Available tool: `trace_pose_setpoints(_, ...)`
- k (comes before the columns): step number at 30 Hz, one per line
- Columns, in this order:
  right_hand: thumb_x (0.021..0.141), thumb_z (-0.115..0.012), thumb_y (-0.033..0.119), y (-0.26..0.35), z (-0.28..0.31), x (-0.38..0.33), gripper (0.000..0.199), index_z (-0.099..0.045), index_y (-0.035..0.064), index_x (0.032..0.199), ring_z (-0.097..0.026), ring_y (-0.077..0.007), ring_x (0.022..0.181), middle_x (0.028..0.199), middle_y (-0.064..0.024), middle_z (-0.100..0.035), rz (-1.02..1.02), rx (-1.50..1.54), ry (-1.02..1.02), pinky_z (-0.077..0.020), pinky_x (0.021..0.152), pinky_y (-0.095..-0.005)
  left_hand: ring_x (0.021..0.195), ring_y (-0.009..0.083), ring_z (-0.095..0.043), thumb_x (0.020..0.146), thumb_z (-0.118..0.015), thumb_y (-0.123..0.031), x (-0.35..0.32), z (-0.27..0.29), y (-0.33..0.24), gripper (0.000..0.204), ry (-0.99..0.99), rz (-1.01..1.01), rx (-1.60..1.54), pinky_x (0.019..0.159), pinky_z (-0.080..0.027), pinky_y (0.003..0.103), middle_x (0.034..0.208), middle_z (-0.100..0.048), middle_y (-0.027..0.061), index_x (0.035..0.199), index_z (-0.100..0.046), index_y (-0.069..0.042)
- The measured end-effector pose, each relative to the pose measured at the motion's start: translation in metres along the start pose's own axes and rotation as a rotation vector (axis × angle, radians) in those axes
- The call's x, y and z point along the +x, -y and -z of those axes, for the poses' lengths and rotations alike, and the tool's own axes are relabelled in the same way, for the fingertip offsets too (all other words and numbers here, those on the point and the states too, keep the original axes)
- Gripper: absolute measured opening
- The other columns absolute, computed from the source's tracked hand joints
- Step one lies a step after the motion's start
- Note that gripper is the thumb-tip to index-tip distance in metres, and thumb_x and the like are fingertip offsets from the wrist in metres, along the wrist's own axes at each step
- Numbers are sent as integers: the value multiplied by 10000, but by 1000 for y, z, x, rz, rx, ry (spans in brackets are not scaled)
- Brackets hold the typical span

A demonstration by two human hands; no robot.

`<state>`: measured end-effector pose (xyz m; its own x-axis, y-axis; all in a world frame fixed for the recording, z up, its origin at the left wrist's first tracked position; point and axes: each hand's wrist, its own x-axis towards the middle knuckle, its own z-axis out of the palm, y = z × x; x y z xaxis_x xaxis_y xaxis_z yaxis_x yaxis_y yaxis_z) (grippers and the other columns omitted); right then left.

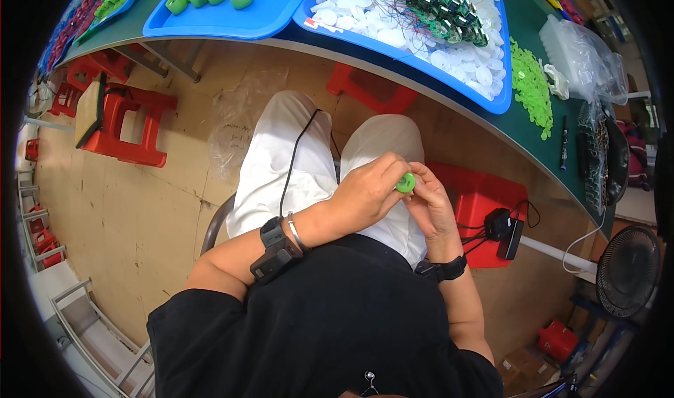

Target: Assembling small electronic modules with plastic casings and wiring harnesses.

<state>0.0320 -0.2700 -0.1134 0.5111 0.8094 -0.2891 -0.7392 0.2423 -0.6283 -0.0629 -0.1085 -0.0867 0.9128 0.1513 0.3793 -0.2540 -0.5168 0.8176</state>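
Seated person, both hands together over the lap, near the middle of the view. Left hand point(366, 193) and right hand point(428, 205) each pinch a small green plastic ring point(406, 182) between their fingertips; the ring sits between the two hands, above the white trousers point(295, 166), well short of the bench point(540, 145). Left wrist carries a black strap device point(275, 252) and a thin metal bangle point(295, 233); a black cable runs up from it across the left thigh. On the far bench: a blue tray point(484, 97) heaped with white plastic discs point(456, 64) and a cluster of small wired green circuit parts point(442, 11), a second blue tray point(232, 20) to its left holding green rings, and loose green pieces point(531, 82) to the right. Red plastic stools point(130, 120) stand on the floor at left.
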Motion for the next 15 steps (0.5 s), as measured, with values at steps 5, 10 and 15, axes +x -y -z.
trace_pose_setpoints(5,911,-605,97,-8,-16,-1,286,-590,53,1193,-544,-114,850,1009,-33,-636,9,35,-140,-424,790,-258,856,345,-615,804,-694,-56,-3,-3,4,296,1,52,-35,688,-508,388,971,-576,142,1044,-522,-27)
trace_pose_setpoints(10,909,-610,96,-4,-6,-2,395,-544,42,1295,-510,-105,804,870,13,-578,-19,23,-41,-398,736,-233,858,347,-618,804,-692,-50,-7,-5,8,302,18,68,-70,703,-510,387,968,-583,142,1055,-527,-26)
trace_pose_setpoints(15,929,-567,68,6,-7,-4,482,-440,28,1392,-407,-38,607,816,36,-517,-73,-41,-46,-319,566,-183,858,341,-620,799,-697,-53,-11,-9,15,362,28,6,-24,708,-512,384,943,-599,147,1123,-539,-17)
